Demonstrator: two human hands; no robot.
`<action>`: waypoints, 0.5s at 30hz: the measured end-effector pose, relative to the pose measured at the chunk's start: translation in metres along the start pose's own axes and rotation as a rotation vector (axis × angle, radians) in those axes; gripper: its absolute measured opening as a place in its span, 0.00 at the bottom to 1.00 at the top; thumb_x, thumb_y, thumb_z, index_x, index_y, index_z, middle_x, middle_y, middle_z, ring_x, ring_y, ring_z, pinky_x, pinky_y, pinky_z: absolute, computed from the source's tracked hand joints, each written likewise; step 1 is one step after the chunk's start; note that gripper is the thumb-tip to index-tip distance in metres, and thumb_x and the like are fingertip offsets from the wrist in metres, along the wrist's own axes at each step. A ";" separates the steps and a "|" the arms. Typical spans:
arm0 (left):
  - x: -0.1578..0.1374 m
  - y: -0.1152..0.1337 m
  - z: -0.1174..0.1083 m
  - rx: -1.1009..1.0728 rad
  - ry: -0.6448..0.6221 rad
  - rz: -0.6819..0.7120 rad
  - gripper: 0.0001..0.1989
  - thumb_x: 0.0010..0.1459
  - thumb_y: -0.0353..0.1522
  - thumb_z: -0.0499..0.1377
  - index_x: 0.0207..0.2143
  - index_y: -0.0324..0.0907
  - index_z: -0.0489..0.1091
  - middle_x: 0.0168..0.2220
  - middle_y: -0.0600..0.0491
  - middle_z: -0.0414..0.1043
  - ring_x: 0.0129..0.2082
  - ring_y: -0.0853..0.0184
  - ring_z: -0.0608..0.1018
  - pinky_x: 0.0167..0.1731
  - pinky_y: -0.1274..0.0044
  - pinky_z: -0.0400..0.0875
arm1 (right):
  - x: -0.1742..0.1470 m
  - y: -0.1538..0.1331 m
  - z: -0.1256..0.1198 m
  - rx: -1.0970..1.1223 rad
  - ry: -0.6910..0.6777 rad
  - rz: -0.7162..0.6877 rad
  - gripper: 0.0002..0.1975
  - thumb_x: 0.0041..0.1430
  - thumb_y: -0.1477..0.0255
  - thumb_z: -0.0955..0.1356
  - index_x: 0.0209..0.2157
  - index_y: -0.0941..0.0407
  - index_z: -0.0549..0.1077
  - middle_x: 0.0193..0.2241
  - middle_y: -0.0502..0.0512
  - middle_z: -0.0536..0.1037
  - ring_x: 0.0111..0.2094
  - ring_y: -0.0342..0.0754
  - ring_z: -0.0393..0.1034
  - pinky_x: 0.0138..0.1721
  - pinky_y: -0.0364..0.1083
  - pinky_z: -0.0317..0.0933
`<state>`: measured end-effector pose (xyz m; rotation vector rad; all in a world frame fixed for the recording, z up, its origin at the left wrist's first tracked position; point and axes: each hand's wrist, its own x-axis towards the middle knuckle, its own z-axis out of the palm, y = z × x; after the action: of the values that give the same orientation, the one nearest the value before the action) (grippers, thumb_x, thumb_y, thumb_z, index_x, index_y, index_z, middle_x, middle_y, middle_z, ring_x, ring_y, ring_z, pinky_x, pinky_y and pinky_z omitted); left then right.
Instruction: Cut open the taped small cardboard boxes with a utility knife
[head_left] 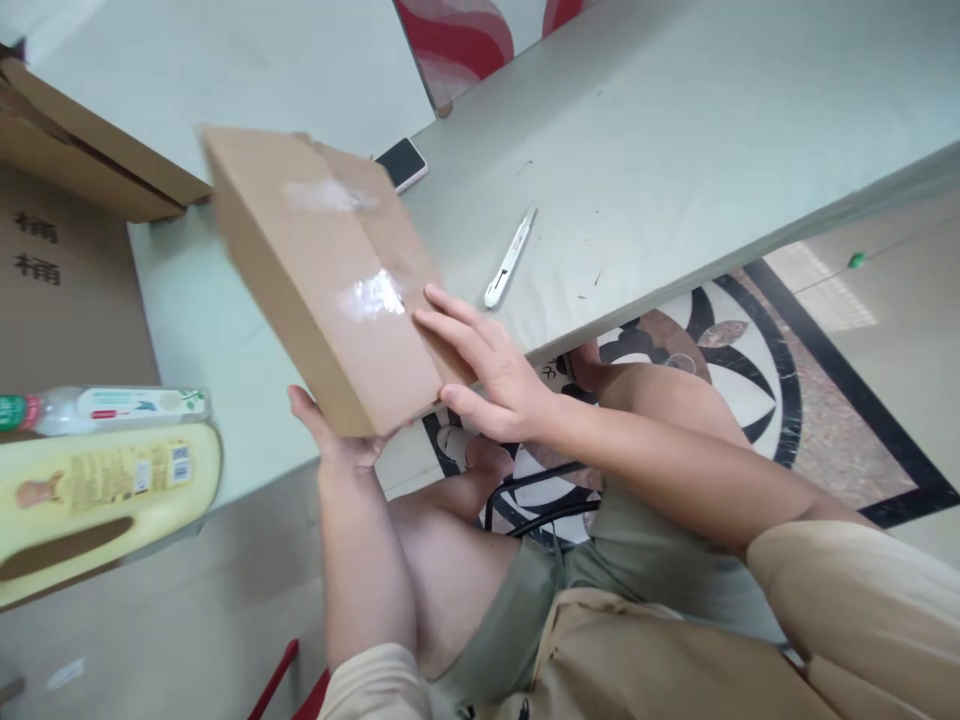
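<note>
A brown cardboard box [322, 260] is held tilted above the table's near edge, with shiny clear tape [373, 294] across its seam. My left hand [339, 437] supports it from below at the near end; the thumb shows at the side and the other fingers are hidden under the box. On the box's upper face lies my right hand [491, 370], fingers stretched out and slightly spread beside the tape. A white utility knife [511, 258] rests on the table just beyond my right hand. Partly behind the box is a phone [405, 164].
At the left stand a large open carton [67, 300], a clear bottle with a green cap [120, 408] and a yellow jug [150, 475]. The pale table [675, 150] runs to the upper right, with small scraps on it. My legs are below its edge.
</note>
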<state>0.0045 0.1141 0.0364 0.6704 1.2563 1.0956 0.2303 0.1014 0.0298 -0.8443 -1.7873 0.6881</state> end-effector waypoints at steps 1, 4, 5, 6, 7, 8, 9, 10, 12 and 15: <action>-0.001 -0.001 -0.005 0.069 -0.018 -0.070 0.43 0.48 0.68 0.48 0.38 0.40 0.77 0.19 0.49 0.75 0.16 0.62 0.75 0.09 0.76 0.59 | 0.001 0.000 -0.003 0.009 0.009 -0.007 0.32 0.69 0.54 0.56 0.67 0.56 0.57 0.71 0.66 0.55 0.72 0.57 0.51 0.69 0.61 0.51; -0.004 -0.005 -0.012 0.338 -0.093 -0.194 0.36 0.46 0.66 0.49 0.22 0.42 0.70 0.09 0.52 0.60 0.11 0.64 0.71 0.08 0.80 0.48 | 0.002 -0.002 -0.010 0.039 0.055 -0.011 0.29 0.68 0.55 0.58 0.64 0.54 0.62 0.69 0.65 0.60 0.71 0.57 0.53 0.70 0.61 0.51; -0.005 -0.007 -0.012 0.412 -0.114 -0.218 0.31 0.44 0.62 0.54 0.18 0.42 0.66 0.09 0.52 0.59 0.11 0.66 0.70 0.09 0.81 0.47 | 0.003 -0.002 -0.012 0.048 0.070 -0.010 0.27 0.67 0.56 0.59 0.62 0.54 0.64 0.68 0.65 0.61 0.70 0.57 0.54 0.70 0.61 0.50; -0.005 -0.009 -0.011 0.477 -0.128 -0.238 0.28 0.42 0.57 0.59 0.15 0.42 0.61 0.09 0.53 0.59 0.10 0.68 0.68 0.10 0.81 0.46 | 0.004 -0.002 -0.014 0.054 0.084 -0.011 0.26 0.67 0.57 0.60 0.60 0.53 0.66 0.67 0.64 0.63 0.70 0.57 0.56 0.70 0.62 0.50; -0.006 -0.011 -0.009 0.526 -0.130 -0.248 0.25 0.41 0.52 0.62 0.13 0.42 0.58 0.08 0.53 0.58 0.10 0.70 0.65 0.10 0.82 0.46 | 0.005 -0.001 -0.015 0.053 0.092 -0.013 0.24 0.66 0.58 0.60 0.58 0.53 0.68 0.66 0.64 0.65 0.69 0.57 0.57 0.71 0.63 0.49; -0.006 -0.013 -0.006 0.556 -0.118 -0.252 0.24 0.41 0.48 0.63 0.12 0.42 0.57 0.08 0.54 0.58 0.09 0.72 0.63 0.11 0.82 0.46 | 0.005 0.000 -0.016 0.045 0.091 -0.013 0.23 0.65 0.59 0.61 0.57 0.52 0.69 0.65 0.63 0.66 0.68 0.57 0.58 0.71 0.63 0.49; -0.005 -0.014 -0.004 0.578 -0.086 -0.234 0.21 0.42 0.45 0.64 0.13 0.42 0.58 0.08 0.55 0.58 0.10 0.74 0.61 0.11 0.82 0.47 | 0.006 0.001 -0.016 0.029 0.084 -0.011 0.22 0.64 0.60 0.61 0.55 0.52 0.71 0.65 0.62 0.67 0.68 0.58 0.59 0.71 0.64 0.48; -0.005 -0.016 -0.001 0.600 -0.025 -0.171 0.19 0.43 0.44 0.64 0.16 0.41 0.62 0.10 0.56 0.60 0.11 0.73 0.63 0.13 0.82 0.51 | 0.006 0.002 -0.015 0.009 0.071 -0.007 0.21 0.64 0.61 0.62 0.54 0.52 0.71 0.64 0.61 0.67 0.68 0.58 0.59 0.70 0.64 0.49; -0.005 -0.019 0.003 0.604 0.176 0.143 0.16 0.48 0.45 0.63 0.29 0.41 0.71 0.20 0.54 0.71 0.21 0.69 0.74 0.21 0.80 0.67 | 0.006 0.003 -0.013 -0.044 0.031 0.000 0.20 0.63 0.62 0.63 0.54 0.51 0.73 0.64 0.60 0.69 0.68 0.59 0.58 0.69 0.63 0.50; -0.007 -0.022 0.008 0.550 0.345 0.892 0.24 0.57 0.50 0.58 0.48 0.45 0.73 0.48 0.48 0.78 0.53 0.58 0.79 0.53 0.67 0.74 | 0.006 0.002 -0.008 -0.117 -0.068 -0.035 0.21 0.63 0.61 0.63 0.54 0.51 0.74 0.64 0.58 0.69 0.70 0.60 0.55 0.68 0.62 0.50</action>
<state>0.0187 0.1004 0.0219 1.6117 1.6229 1.6415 0.2369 0.1078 0.0347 -0.8746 -1.9137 0.6005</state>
